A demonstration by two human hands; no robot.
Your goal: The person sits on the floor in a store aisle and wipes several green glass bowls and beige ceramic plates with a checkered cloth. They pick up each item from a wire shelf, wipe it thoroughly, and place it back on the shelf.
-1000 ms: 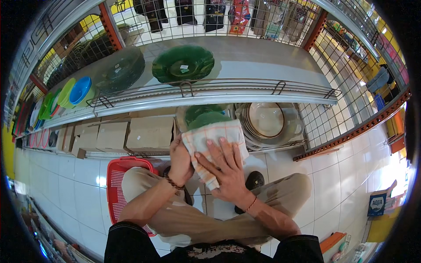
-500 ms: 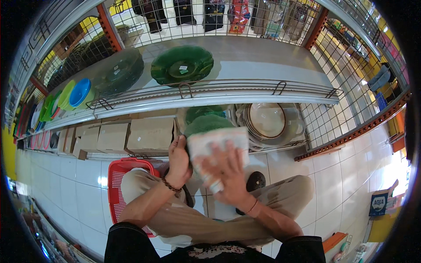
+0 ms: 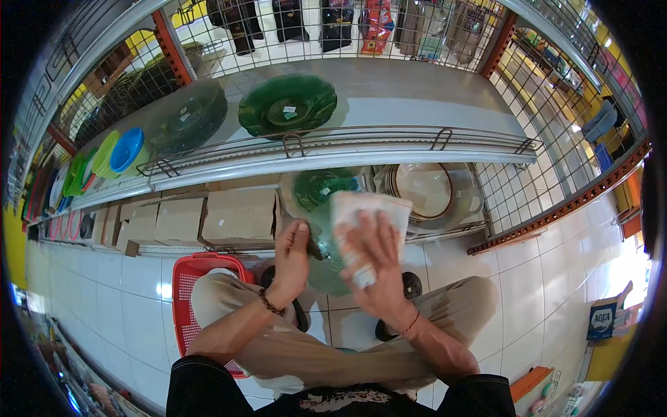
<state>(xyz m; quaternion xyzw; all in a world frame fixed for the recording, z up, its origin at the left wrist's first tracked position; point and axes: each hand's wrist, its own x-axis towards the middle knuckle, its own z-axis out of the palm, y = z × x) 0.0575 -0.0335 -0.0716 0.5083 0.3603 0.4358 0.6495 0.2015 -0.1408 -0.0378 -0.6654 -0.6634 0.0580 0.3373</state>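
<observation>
My left hand [image 3: 290, 260] grips the left edge of a green glass plate [image 3: 325, 276], thumb on the near face. The plate is tilted in front of the lower shelf, over my crossed legs. Against its right side my right hand [image 3: 375, 267] presses a folded white cloth [image 3: 375, 203], which covers that part of the plate. The right fingers lie over the cloth and are somewhat blurred. Just beyond, another green glass dish [image 3: 323, 184] sits on the lower shelf. To its right stands a stack of cream plates with brown rims [image 3: 422, 189].
Above is a shelf with a wire rail [image 3: 361, 135], holding a scalloped green glass bowl [image 3: 288, 104], a clear bowl [image 3: 187, 115] and a blue bowl [image 3: 127, 150]. Cardboard boxes [image 3: 240, 213] line the lower shelf. A red basket [image 3: 182, 306] stands by my left leg.
My right hand has moved right with the cloth, uncovering more of the green plate. My left hand has shifted slightly right and still grips the edge.
</observation>
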